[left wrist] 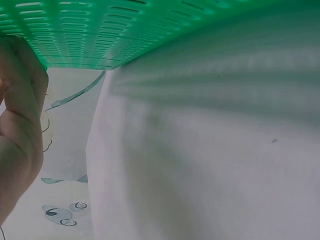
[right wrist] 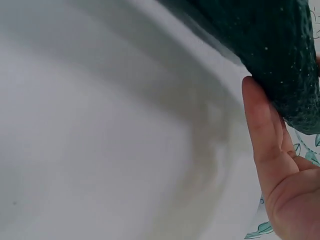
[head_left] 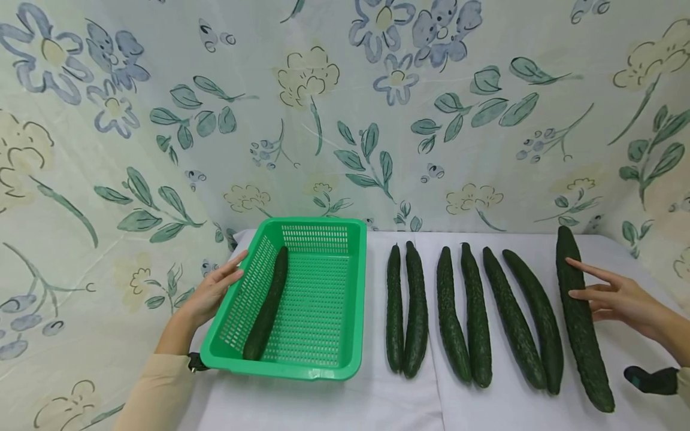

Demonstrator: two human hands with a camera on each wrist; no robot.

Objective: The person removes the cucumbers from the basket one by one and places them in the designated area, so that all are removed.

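A green plastic basket (head_left: 353, 299) stands on the left of the white cloth, with one dark green cucumber (head_left: 268, 311) lying along its left side. My left hand (head_left: 207, 293) touches the basket's outer left rim with extended fingers; in the left wrist view, the left hand (left wrist: 22, 110) is against the slotted wall. At the far right, my right hand (head_left: 620, 299) holds a thick cucumber (head_left: 584, 341), two fingers lying across its upper surface. The right wrist view shows a straight finger (right wrist: 257, 110) against the underside of this bumpy cucumber (right wrist: 280, 55), which casts a shadow on the cloth.
Between basket and right hand, several cucumbers lie lengthwise in pairs: a left pair (head_left: 414, 317), a middle pair (head_left: 477, 323) and a right pair (head_left: 514, 326). White cloth (head_left: 372, 401) covers the table. Behind it hangs a floral curtain (head_left: 323, 155).
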